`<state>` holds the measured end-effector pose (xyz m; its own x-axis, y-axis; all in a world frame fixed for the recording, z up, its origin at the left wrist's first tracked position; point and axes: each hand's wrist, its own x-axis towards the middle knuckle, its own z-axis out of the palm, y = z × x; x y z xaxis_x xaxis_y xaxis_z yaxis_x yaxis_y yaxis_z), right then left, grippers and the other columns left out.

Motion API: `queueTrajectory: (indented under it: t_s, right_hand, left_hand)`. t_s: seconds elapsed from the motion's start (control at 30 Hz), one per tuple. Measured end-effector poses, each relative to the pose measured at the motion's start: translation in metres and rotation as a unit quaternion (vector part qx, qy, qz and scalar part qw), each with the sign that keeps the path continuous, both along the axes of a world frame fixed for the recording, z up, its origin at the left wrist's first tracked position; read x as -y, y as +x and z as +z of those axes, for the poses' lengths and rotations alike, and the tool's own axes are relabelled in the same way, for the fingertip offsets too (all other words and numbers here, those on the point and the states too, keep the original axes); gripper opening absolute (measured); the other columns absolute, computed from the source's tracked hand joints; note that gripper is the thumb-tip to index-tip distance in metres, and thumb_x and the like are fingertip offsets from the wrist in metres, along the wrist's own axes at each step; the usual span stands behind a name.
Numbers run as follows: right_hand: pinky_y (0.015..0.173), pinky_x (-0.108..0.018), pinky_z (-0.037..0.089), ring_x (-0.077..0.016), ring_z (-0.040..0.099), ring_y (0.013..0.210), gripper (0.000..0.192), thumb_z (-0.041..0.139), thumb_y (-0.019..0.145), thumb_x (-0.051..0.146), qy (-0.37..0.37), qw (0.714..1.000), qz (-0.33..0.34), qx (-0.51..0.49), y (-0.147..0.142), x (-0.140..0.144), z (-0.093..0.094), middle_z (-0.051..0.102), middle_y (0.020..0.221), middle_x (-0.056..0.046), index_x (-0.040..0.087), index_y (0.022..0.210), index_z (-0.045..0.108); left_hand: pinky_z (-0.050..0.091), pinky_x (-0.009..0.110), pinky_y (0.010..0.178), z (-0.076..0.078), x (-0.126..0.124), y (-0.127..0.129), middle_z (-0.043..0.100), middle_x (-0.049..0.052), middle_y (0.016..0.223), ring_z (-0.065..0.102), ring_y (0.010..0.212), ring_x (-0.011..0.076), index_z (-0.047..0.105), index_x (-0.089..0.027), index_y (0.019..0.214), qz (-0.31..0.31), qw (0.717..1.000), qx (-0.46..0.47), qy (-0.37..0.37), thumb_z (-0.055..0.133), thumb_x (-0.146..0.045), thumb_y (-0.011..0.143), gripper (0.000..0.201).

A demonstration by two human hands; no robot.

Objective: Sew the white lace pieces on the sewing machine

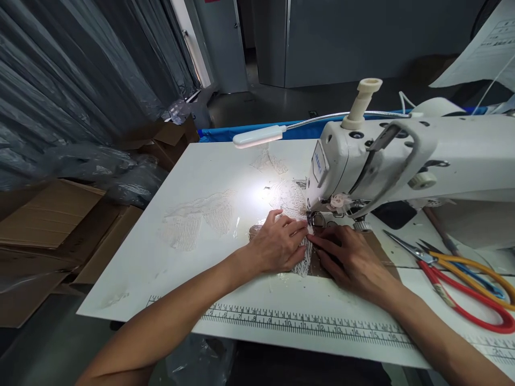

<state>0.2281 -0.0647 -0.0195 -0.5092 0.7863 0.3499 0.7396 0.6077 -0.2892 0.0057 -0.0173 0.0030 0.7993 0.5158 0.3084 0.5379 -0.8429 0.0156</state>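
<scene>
White lace fabric (303,262) lies under the needle end of a white sewing machine (333,161). My left hand (281,241) rests over the lace from the left, its fingers bent and gripping it against the table. From the right, my right hand (350,254) pinches the lace edge, index fingertip close to the presser foot (310,217). Its other fingers are curled and partly hidden. A brown flat piece (380,249) lies beneath the right hand. More lace spreads beyond my left hand, lit by a lamp (257,136).
Separate lace pieces (201,217) lie on the white table (137,262) to the left and at the back. Red-handled scissors (446,289) and orange-handled scissors (478,268) lie right of the machine. A printed ruler (281,321) runs along the front edge. Cardboard boxes (52,214) stand at left.
</scene>
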Motion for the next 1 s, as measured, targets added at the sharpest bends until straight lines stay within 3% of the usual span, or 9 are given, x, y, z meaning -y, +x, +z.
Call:
queueTrajectory:
  t_s: [0.57,0.83,1.0]
  right_hand:
    - [0.078,-0.047,0.049,-0.0285,0.056,0.093,0.039,0.045,0.096,0.027,0.062,0.997,-0.005,0.035,-0.006,-0.004,0.003,0.055,0.106,-0.014,0.018,0.134,0.051]
    - [0.08,-0.048,0.05,-0.0304,0.056,0.096,0.039,0.044,0.095,0.026,0.062,0.997,-0.029,0.028,-0.011,-0.007,0.004,0.057,0.109,-0.018,0.014,0.131,0.053]
    - [0.075,-0.045,0.052,-0.0296,0.06,0.091,0.037,0.044,0.094,0.025,0.024,0.999,-0.028,0.034,-0.009,-0.004,0.007,0.059,0.106,-0.017,0.018,0.128,0.057]
  left_hand:
    - [0.038,0.05,0.1,0.004,0.002,0.002,0.053,0.013,0.137,0.053,0.111,0.0261,0.059,-0.012,0.123,0.023,0.999,-0.037,-0.004,0.036,-0.037,0.099,0.041]
    - [0.04,0.045,0.092,0.004,-0.001,0.007,0.051,0.011,0.139,0.05,0.114,0.0259,0.054,-0.01,0.128,0.049,0.998,-0.04,-0.029,0.033,-0.037,0.1,0.044]
    - [0.04,0.043,0.086,0.005,0.0,0.012,0.053,0.012,0.136,0.051,0.109,0.026,0.057,-0.012,0.125,0.071,0.996,-0.025,-0.036,0.034,-0.035,0.099,0.042]
